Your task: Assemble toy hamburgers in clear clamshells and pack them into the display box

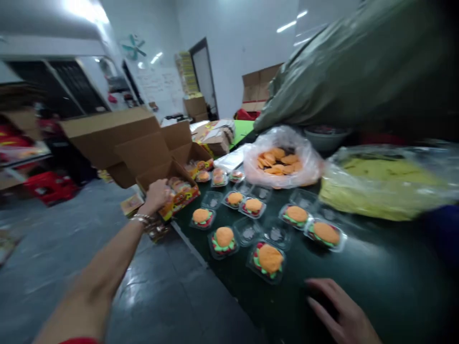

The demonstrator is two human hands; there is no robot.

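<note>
My left hand (157, 195) reaches into a printed cardboard display box (181, 199) that holds several packed toy burgers (177, 185). Its fingers are blurred and partly hidden, so what they grip, if anything, does not show. At the lower right, my right hand (340, 310) rests low over the dark table (229, 282), thumb and fingers apart, holding nothing. Between the hands, several clear plastic clamshells stand with lids open. In each sits a burger with an orange bun and green and red layers; the nearest burger (269, 259) is left of my right hand.
Behind the burgers lies a clear bag of orange bun pieces (281, 162). A bag of flat yellow pieces (387, 179) is to its right. A large green sack (358, 71) looms at upper right. An open carton (118, 138) stands behind the display box.
</note>
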